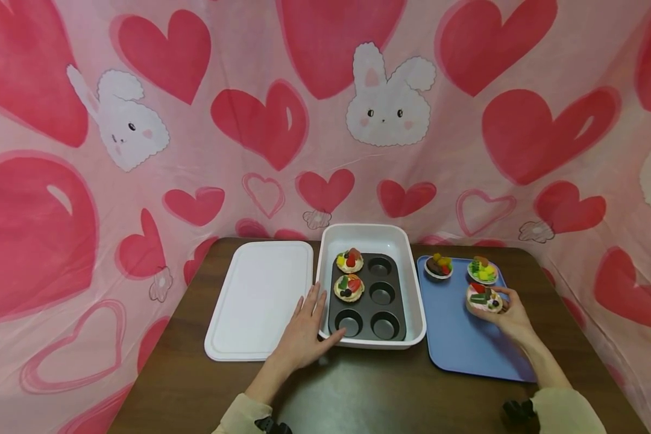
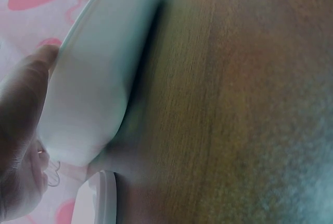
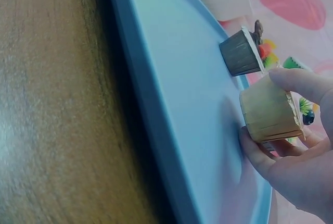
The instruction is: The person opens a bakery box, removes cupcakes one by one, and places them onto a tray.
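Note:
My right hand holds a fruit-topped cupcake by its sides, thumb and fingers around the pale paper cup. It is over the blue tray. Behind it on that tray stand a cupcake with a dark top and one with green and yellow fruit. My left hand, fingers spread and straight, touches the near left corner of a white bin. Inside the bin lies a dark muffin tin. Two fruit cupcakes, one at the back left and one at the middle left, sit in its cups.
A white cutting board lies left of the bin on the brown wooden table. A pink cloth with hearts and rabbits hangs behind the table. The blue tray's left edge runs close beside the bin.

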Available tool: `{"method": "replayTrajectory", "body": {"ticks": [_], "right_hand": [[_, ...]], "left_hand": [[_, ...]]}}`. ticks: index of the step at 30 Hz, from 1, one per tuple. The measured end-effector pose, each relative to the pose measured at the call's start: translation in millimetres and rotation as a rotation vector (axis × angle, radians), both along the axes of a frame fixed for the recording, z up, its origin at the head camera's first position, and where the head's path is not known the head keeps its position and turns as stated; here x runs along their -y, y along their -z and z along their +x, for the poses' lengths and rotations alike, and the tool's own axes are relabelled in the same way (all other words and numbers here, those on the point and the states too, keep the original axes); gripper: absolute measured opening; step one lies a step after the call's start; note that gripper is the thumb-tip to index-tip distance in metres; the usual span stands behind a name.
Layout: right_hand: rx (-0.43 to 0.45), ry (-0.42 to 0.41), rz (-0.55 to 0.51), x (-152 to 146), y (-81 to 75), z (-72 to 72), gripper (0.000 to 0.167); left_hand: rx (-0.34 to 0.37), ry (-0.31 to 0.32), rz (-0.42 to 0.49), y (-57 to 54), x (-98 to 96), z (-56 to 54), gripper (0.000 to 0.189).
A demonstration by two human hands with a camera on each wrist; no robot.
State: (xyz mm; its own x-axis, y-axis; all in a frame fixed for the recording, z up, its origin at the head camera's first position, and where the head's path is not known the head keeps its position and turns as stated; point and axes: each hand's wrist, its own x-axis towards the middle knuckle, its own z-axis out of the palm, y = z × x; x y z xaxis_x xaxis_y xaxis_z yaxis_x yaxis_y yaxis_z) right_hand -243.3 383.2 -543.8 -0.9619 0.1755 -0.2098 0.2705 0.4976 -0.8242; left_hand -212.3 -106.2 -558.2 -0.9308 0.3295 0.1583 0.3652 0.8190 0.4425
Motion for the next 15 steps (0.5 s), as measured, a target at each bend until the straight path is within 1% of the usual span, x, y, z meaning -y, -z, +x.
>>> {"method": "replayTrajectory", "body": {"ticks": [4, 8, 15], "right_hand": [[-0.009, 0.005, 0.015, -0.3, -0.2, 0.7, 0.099], [-0.041, 0.01, 0.041, -0.7, 2.1, 1.1, 0.095], [-0.084, 0.01, 0.057, -0.2, 6.3, 0.7, 0.092]], "left_hand": [[-0.013, 0.003, -0.015, 0.2, 0.2, -0.5, 0.104], [-0.027, 0.008, -0.023, 0.9, 0.3, -0.3, 0.104], [-0.03, 0.007, -0.011, 1.2, 0.1, 0.2, 0.103]]}}
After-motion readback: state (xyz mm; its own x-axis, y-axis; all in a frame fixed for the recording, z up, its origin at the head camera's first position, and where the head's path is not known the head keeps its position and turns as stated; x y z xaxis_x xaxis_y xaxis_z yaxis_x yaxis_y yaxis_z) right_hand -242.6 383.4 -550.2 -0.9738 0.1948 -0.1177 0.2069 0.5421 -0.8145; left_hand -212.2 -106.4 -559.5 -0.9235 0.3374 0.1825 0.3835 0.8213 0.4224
